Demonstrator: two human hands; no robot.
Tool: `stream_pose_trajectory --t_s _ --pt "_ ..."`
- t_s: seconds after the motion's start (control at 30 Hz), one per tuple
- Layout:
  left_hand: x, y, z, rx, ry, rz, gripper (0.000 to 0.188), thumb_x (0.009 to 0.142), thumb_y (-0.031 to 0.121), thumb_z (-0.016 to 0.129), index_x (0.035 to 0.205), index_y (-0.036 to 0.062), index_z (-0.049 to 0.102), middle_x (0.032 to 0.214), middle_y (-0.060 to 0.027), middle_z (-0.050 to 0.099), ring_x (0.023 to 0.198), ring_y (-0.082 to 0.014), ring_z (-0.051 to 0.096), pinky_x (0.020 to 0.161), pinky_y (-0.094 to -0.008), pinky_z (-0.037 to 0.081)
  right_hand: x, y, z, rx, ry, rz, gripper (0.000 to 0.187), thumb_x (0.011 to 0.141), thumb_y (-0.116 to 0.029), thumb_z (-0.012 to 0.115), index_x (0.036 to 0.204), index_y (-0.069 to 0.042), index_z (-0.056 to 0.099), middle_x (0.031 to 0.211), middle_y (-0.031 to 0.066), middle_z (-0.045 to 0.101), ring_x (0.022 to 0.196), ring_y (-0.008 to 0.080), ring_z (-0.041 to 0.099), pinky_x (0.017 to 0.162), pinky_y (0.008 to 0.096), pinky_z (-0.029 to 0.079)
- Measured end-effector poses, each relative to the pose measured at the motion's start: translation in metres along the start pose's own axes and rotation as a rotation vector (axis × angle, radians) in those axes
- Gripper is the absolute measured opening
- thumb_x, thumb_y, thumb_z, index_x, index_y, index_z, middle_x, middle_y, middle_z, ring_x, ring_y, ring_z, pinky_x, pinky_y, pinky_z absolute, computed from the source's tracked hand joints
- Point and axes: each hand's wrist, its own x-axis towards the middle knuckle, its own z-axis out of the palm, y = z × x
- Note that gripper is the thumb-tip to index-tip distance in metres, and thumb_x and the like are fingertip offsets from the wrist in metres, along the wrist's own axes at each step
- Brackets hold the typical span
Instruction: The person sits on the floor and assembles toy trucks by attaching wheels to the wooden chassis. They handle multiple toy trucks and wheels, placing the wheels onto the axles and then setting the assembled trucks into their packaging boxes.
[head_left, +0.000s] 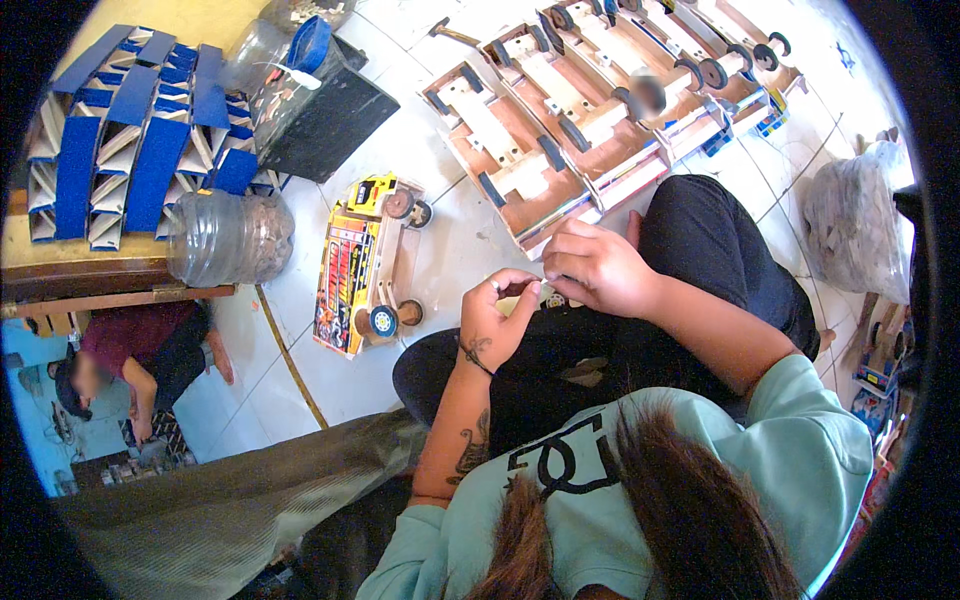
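Observation:
Above my lap, my left hand (504, 316) and my right hand (602, 272) meet fingertip to fingertip. Both are closed in a pinch around something small and pale, too small to name. Just below the fingertips a small wheel (557, 299) with a light hub shows against my dark trousers. To the left of my hands, a yellow and orange toy truck (345, 275) lies on its side on the floor, its wheels facing right. Beyond my hands stands a row of unpainted wooden toy truck bodies (540, 225), turned over with black wheels and axles up.
Blue-painted wooden parts (80, 175) are stacked at the left, beside a clear plastic jar (215, 240) and a black box (320, 115). A hammer (455, 33) lies at the back. A filled clear bag (855, 225) stands right. Another person (145, 350) works at the far left.

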Motion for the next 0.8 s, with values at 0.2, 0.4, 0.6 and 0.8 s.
stream_pose_trajectory --t_s 0.2,0.4,0.6,0.8 --pt "0.033 0.002 -0.010 0.064 -0.146 -0.148 0.008 0.083 0.005 0.064 0.085 -0.0030 0.063 0.078 -0.0070 0.066 0.069 -0.0095 0.062 0.064 -0.0238 0.050 0.003 0.009 0.006 -0.161 -0.034 -0.035 0.016 0.066 -0.012 0.064 0.080 -0.006 0.061 0.094 0.0041 0.053 0.094 0.0213 0.053 0.078 0.0343 0.048" --pt "0.039 -0.020 -0.016 0.173 -0.213 -0.225 0.012 0.089 0.011 0.059 0.090 -0.0008 0.061 0.075 -0.0054 0.062 0.067 -0.0110 0.058 0.062 -0.0255 0.047 0.004 0.012 0.018 -0.192 -0.113 -0.010 0.016 0.069 -0.016 0.062 0.082 -0.007 0.063 0.096 0.0020 0.053 0.096 0.0196 0.051 0.080 0.0329 0.047" --pt "0.028 -0.058 -0.048 0.207 0.202 -0.270 0.018 0.096 0.018 0.050 0.101 0.0013 0.056 0.084 -0.0055 0.060 0.078 -0.0116 0.057 0.069 -0.0265 0.046 -0.006 0.006 0.037 -0.196 -0.607 0.021 0.019 0.071 -0.017 0.068 0.086 -0.007 0.063 0.103 0.0044 0.057 0.097 0.0219 0.054 0.079 0.0344 0.048" --pt "0.019 -0.066 -0.074 0.894 0.780 0.393 0.014 0.094 0.020 0.050 0.090 0.0088 0.058 0.109 -0.0109 0.058 0.107 -0.0318 0.051 0.099 -0.0521 0.031 0.046 0.005 0.079 0.682 -0.268 0.714 0.034 0.082 -0.035 0.071 0.085 -0.001 0.067 0.082 0.0065 0.064 0.075 0.0168 0.060 0.063 0.0291 0.047"
